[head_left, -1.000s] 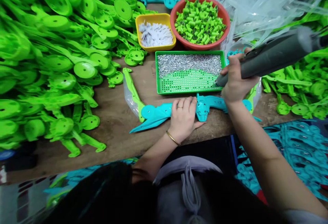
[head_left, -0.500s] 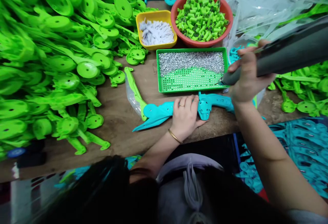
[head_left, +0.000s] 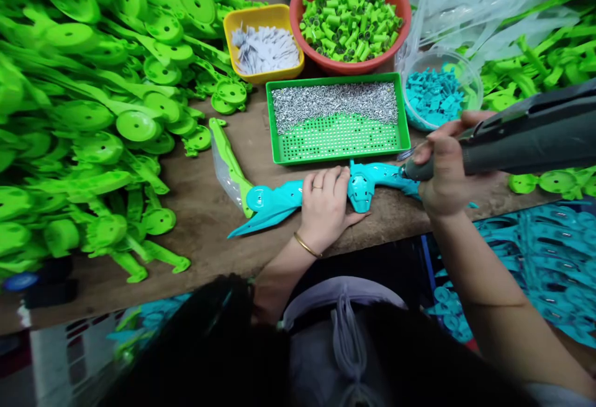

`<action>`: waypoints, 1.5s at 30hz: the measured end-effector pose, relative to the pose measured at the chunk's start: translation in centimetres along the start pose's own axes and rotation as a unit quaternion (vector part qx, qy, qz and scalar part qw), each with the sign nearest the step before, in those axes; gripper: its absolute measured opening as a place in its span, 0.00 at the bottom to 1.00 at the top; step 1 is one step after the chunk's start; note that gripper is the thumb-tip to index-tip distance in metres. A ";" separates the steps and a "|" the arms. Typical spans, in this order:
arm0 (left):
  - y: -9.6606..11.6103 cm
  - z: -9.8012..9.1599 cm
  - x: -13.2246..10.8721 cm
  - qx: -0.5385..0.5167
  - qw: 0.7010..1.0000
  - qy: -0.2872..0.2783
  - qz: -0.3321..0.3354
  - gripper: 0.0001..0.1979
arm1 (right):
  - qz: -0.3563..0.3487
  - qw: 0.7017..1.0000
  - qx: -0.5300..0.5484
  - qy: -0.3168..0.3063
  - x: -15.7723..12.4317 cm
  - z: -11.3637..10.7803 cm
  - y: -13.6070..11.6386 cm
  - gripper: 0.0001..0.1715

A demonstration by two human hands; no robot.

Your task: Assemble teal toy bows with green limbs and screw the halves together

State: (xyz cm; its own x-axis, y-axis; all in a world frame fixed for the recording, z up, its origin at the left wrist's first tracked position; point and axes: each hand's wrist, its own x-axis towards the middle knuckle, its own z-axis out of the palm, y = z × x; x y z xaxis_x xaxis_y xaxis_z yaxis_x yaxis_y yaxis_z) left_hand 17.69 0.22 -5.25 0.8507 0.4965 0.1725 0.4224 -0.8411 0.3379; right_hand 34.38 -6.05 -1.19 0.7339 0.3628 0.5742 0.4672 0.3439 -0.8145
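Head view: left hand (head_left: pixel 326 205) presses flat on the teal part (head_left: pixel 279 199) at the table (head_left: pixel 205 221) edge. Right hand (head_left: pixel 444 174) clenches the driver (head_left: pixel 521 137), tip at the part's 3 o'clock end. Risk: the tip may slip and the part may skid, since only the palm restrains it. Since the earlier frame, the tip has dropped from the screw tray (head_left: pixel 338 140) to the part.

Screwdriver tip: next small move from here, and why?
Probably lower the tip of the grey screwdriver onto a screw hole in the teal toy part. The right hand holds it just above the part's right end, clear of the green screw tray, while the left hand pins the part flat.
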 end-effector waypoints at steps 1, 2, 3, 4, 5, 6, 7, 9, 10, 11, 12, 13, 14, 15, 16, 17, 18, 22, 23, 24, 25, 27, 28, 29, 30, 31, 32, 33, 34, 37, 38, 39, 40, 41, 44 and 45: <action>0.0 -0.1 0.1 0.001 1.000 -0.002 -0.001 0.39 | 0.003 1.000 0.005 -0.006 -0.2 0.0 0.1 0.15; 0.1 -0.2 0.1 0.002 1.000 -0.005 -0.002 0.40 | 0.008 1.000 0.008 -0.011 -0.3 0.1 0.1 0.15; 0.2 -0.3 0.2 0.002 1.000 -0.009 -0.003 0.40 | 0.012 1.000 0.008 -0.016 -0.5 0.1 0.1 0.15; 0.3 -0.5 0.3 0.002 1.000 -0.015 -0.006 0.41 | 0.013 1.000 0.005 -0.020 -0.6 0.2 -0.1 0.14; 0.4 -0.8 0.3 0.001 1.000 -0.020 -0.009 0.41 | 0.013 1.000 -0.001 -0.026 -0.6 0.2 -0.3 0.14; 0.5 -1.0 0.4 -0.001 1.000 -0.024 -0.015 0.42 | 0.015 0.999 -0.007 -0.032 -0.5 0.3 -0.6 0.14; 0.7 -1.3 0.3 -0.001 0.999 -0.025 -0.022 0.42 | 0.019 0.999 -0.011 -0.036 -0.3 0.3 -1.0 0.14; 0.8 -1.8 0.0 0.004 0.999 -0.019 -0.043 0.42 | 0.027 0.999 -0.009 -0.031 0.8 0.4 -1.6 0.15; 0.8 -2.1 -0.3 0.009 0.998 -0.014 -0.052 0.43 | 0.023 0.999 -0.007 -0.025 1.5 0.5 -1.8 0.15; 0.7 -2.3 -0.7 0.015 0.998 -0.012 -0.061 0.42 | 0.013 1.000 -0.002 -0.020 2.2 0.5 -1.9 0.14; 0.6 -2.4 -1.1 0.021 0.998 -0.014 -0.065 0.42 | -0.001 1.000 0.003 -0.019 3.0 0.6 -1.8 0.14; 0.4 -2.5 -1.6 0.027 0.997 -0.020 -0.067 0.41 | -0.011 1.000 0.006 -0.025 3.7 0.8 -1.6 0.14; 0.1 -2.6 -2.0 0.032 0.997 -0.028 -0.064 0.41 | -0.013 0.999 0.007 -0.036 4.3 1.0 -1.2 0.14; -0.1 -2.7 -2.3 0.034 0.997 -0.035 -0.060 0.41 | -0.003 0.999 0.009 -0.047 4.7 1.4 -0.8 0.14; -0.2 -2.8 -2.5 0.034 0.997 -0.040 -0.057 0.42 | 0.015 0.998 0.011 -0.053 4.9 1.8 -0.3 0.14; -0.3 -2.8 -2.5 0.031 0.997 -0.041 -0.055 0.43 | 0.035 0.998 0.009 -0.052 4.9 2.2 0.2 0.13; -0.3 -2.9 -2.3 0.026 0.998 -0.038 -0.053 0.45 | 0.051 0.998 0.002 -0.046 4.7 2.7 0.6 0.13; 0.3 -2.7 0.0 0.009 0.998 -0.032 -0.059 0.38 | 0.072 0.995 -0.061 -0.024 3.3 4.1 2.6 0.15; 0.5 -2.6 0.7 0.009 0.997 -0.043 -0.067 0.34 | 0.070 0.994 -0.074 -0.026 3.0 4.2 3.1 0.15; 0.7 -2.4 1.2 0.011 0.995 -0.058 -0.078 0.31 | 0.066 0.994 -0.077 -0.030 2.8 4.2 3.7 0.15; 0.8 -2.2 1.7 0.014 0.993 -0.071 -0.089 0.28 | 0.059 0.995 -0.074 -0.033 2.6 4.2 4.2 0.15; 0.8 -1.8 2.1 0.020 0.991 -0.082 -0.102 0.25 | 0.040 0.997 -0.059 -0.037 2.4 4.1 5.2 0.14; 0.8 -1.7 2.2 0.021 0.992 -0.078 -0.102 0.25 | 0.032 0.997 -0.054 -0.039 2.3 4.1 5.5 0.13; 0.7 -1.6 2.1 0.021 0.992 -0.073 -0.099 0.25 | 0.027 0.997 -0.054 -0.041 2.3 4.1 5.8 0.13; 0.6 -1.5 2.0 0.019 0.993 -0.067 -0.097 0.24 | 0.024 0.997 -0.057 -0.042 2.3 4.2 5.9 0.12; 0.5 -1.4 1.9 0.016 0.993 -0.063 -0.095 0.24 | 0.023 0.997 -0.060 -0.041 2.4 4.3 5.9 0.12; 0.4 -1.4 1.8 0.013 0.993 -0.061 -0.095 0.23 | 0.021 0.997 -0.059 -0.038 2.5 4.4 5.7 0.11; 0.3 -1.4 1.7 0.010 0.993 -0.060 -0.097 0.23 | 0.019 0.998 -0.052 -0.032 2.7 4.5 5.3 0.10; 0.3 -1.4 1.7 0.007 0.993 -0.060 -0.100 0.23 | 0.016 0.999 -0.038 -0.024 2.9 4.5 4.7 0.10; 0.3 -1.5 1.7 0.002 0.993 -0.061 -0.104 0.22 | 0.006 1.000 0.007 0.007 3.7 3.8 2.1 0.11; 0.3 -1.6 1.8 0.002 0.993 -0.062 -0.104 0.22 | 0.006 1.000 0.017 0.014 3.8 3.3 1.0 0.11; 0.3 -1.6 1.8 0.001 0.993 -0.063 -0.103 0.22 | 0.007 0.999 0.024 0.019 3.9 2.6 0.0 0.11; 0.4 -1.6 1.8 0.001 0.992 -0.066 -0.104 0.22 | 0.009 0.999 0.029 0.019 3.7 1.9 -0.9 0.11; 0.4 -1.7 1.8 0.001 0.992 -0.069 -0.105 0.22 | 0.014 0.999 0.032 0.013 3.4 1.1 -1.7 0.11; 0.5 -1.6 1.8 0.000 0.992 -0.075 -0.106 0.24 | 0.022 0.999 0.031 -0.013 1.9 -0.9 -3.0 0.13; 0.5 -1.6 1.8 0.000 0.992 -0.075 -0.103 0.25 | 0.022 0.999 0.029 -0.019 1.3 -1.3 -3.2 0.14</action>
State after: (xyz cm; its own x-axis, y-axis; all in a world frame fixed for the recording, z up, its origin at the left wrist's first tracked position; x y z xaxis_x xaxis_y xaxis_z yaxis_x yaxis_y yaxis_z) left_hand 18.92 1.05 -3.33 0.7831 0.6206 -0.0393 0.5922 -0.7251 0.3515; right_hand 34.51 -7.81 2.02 0.7329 0.4112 0.5420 0.4053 0.3759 -0.8333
